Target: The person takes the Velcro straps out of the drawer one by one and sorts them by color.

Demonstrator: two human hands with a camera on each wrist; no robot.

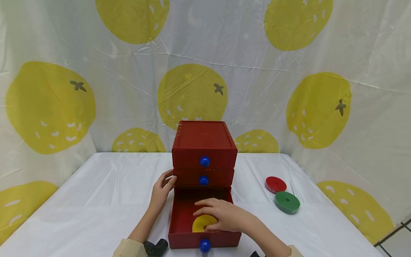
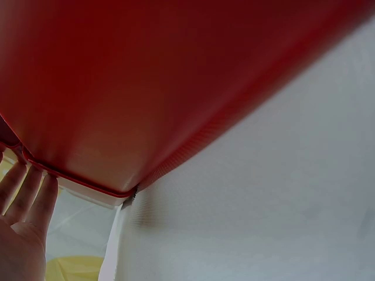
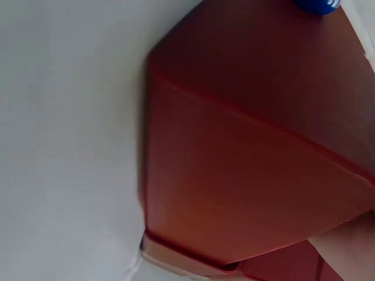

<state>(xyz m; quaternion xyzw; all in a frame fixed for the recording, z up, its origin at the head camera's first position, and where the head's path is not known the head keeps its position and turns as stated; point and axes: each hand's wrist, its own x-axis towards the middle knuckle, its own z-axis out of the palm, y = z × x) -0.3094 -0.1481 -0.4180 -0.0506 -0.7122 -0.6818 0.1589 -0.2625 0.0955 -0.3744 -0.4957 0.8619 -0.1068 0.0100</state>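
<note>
A red cabinet (image 1: 204, 137) of stacked drawers with blue knobs stands in the middle, its bottom drawer (image 1: 181, 210) pulled out. In that drawer lies a yellow disc-shaped roll (image 1: 199, 223) with a small centre hole. My right hand (image 1: 224, 214) reaches over the drawer's right side; its fingers are spread and gently bent above the roll, with the thumb over the near part. At the cabinet's left side, my left hand (image 1: 162, 189) touches the edge by the middle drawer with its fingertips. The left wrist view shows its fingers (image 2: 44, 199) extended against the red side.
To the right of the cabinet, a red roll (image 1: 275, 184) and a green roll (image 1: 287, 202) lie close together on the white-covered table (image 1: 128, 178). A black curved object (image 1: 156, 247) is by the left sleeve. Behind hangs a lemon-print sheet (image 1: 244, 71).
</note>
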